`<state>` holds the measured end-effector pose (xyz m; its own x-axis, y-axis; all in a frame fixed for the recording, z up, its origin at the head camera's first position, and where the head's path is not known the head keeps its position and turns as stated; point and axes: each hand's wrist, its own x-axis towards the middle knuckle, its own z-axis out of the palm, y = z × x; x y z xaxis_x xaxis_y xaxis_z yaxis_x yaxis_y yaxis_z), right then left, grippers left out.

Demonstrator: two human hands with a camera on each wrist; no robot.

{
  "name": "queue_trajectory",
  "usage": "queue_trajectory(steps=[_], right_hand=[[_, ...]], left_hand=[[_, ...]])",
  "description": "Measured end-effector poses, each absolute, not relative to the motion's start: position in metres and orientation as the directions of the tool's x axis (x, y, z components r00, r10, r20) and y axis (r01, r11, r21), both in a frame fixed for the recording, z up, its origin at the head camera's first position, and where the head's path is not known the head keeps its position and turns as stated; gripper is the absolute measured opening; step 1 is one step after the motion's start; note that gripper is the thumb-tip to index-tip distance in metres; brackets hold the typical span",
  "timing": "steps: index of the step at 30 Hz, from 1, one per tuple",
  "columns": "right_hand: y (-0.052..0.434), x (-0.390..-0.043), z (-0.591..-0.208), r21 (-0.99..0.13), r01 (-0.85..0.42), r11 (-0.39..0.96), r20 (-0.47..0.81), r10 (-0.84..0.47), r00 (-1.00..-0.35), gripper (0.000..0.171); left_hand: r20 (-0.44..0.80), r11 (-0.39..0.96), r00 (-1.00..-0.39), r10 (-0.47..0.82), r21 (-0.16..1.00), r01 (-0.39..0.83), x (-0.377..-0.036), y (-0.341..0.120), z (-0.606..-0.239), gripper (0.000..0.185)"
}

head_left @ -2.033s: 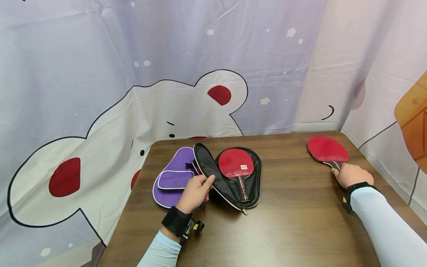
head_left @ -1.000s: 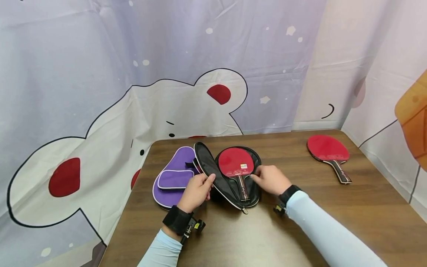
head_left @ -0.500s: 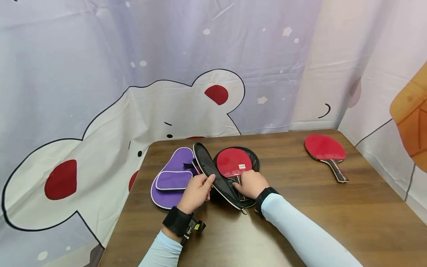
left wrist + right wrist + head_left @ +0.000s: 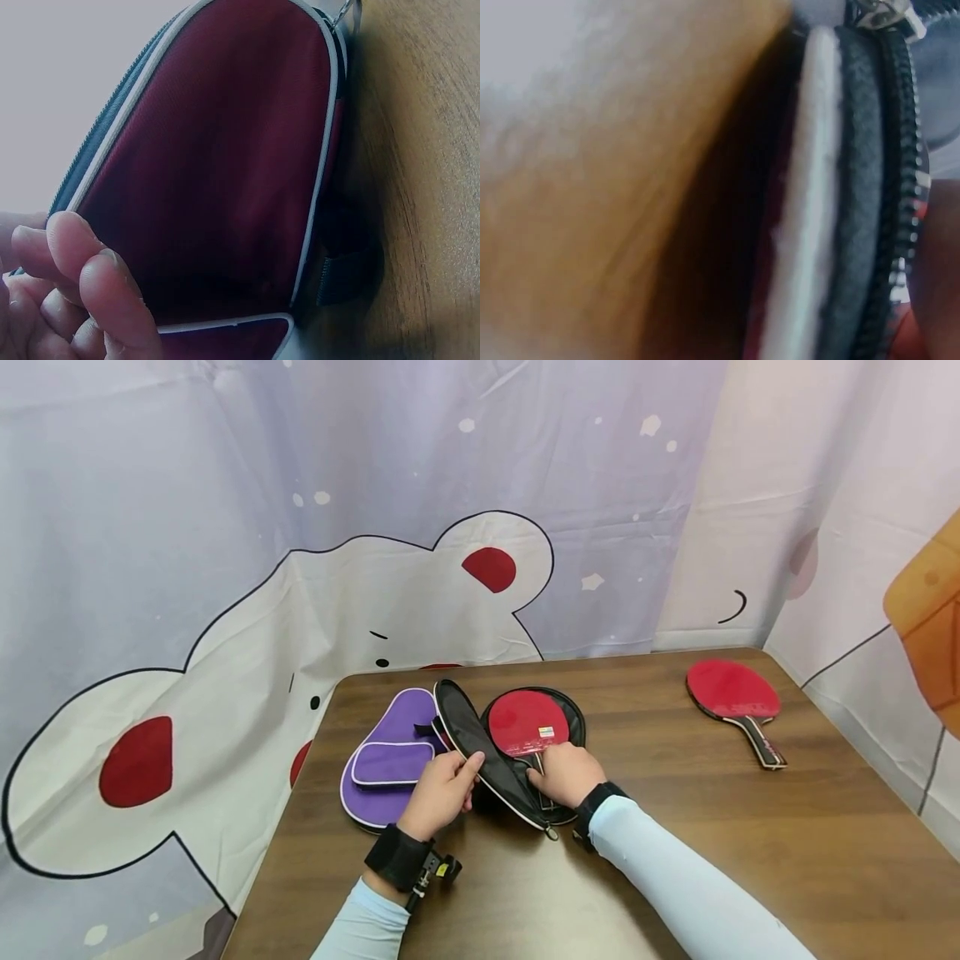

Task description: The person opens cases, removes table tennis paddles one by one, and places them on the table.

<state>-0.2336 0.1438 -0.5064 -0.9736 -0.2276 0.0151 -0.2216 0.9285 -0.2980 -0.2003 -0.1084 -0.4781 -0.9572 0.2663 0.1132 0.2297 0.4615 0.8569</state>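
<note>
My left hand (image 4: 441, 793) pinches the raised cover's edge on an unzipped paddle case (image 4: 577, 718). Black inside, the case shows dark red cloth (image 4: 225, 142) with pale piping outside in the left wrist view. A red table tennis paddle (image 4: 525, 720) with a small white label lies face up in it. Over the paddle's handle, my right hand (image 4: 566, 774) grips it, thumb on the left side, hiding most of the handle. The right wrist view is filled by the case's zipper edge (image 4: 900, 225), with a blurred bit of finger at right.
A purple case (image 4: 393, 718) with white piping lies at the left, partly under the raised cover. A second red paddle (image 4: 735, 689) rests at the table's far right, handle toward the front. Printed cloth hangs behind the wooden table (image 4: 675, 835).
My right hand has let go of the far-right paddle, moved left to the case and taken hold of the other paddle's handle. The left hand stays on the cover.
</note>
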Motion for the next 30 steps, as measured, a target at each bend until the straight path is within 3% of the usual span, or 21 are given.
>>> queue_trajectory(steps=[30], right_hand=[[0.174, -0.224, -0.493, -0.366, -0.199, 0.909, 0.113, -0.169, -0.979, 0.046]], left_hand=[[0.145, 0.483, -0.951, 0.271, 0.835, 0.265, -0.198, -0.102, -0.474, 0.053]])
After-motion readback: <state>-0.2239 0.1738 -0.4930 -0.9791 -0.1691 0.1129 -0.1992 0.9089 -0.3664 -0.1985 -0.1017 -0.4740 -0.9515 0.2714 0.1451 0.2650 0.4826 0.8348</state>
